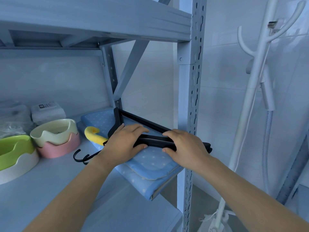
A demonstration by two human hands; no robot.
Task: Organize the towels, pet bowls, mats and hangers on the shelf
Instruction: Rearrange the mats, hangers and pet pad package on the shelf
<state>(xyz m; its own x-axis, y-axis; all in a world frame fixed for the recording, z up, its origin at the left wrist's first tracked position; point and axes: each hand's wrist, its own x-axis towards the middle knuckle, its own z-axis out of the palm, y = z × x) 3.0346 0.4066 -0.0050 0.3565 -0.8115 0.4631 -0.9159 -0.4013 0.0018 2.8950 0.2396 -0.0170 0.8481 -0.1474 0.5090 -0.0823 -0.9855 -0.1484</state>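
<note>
Steel shelf point(50, 181), right front corner

White tiled wall point(225, 81) behind; white coat stand point(257, 72) beside the shelf. Black hangers point(155, 139) lie on blue dotted mat point(150, 163) overhanging the front edge. Left hand point(123, 144) and right hand point(185, 148) each grip the hanger bars. Label on wrapped towels point(48, 111) at the back edge is unreadable.

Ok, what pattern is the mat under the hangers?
The mat is light blue with white dots; head view.

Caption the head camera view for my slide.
Left hand and right hand grip black hangers atop a blue mat beside pet bowls.
</note>
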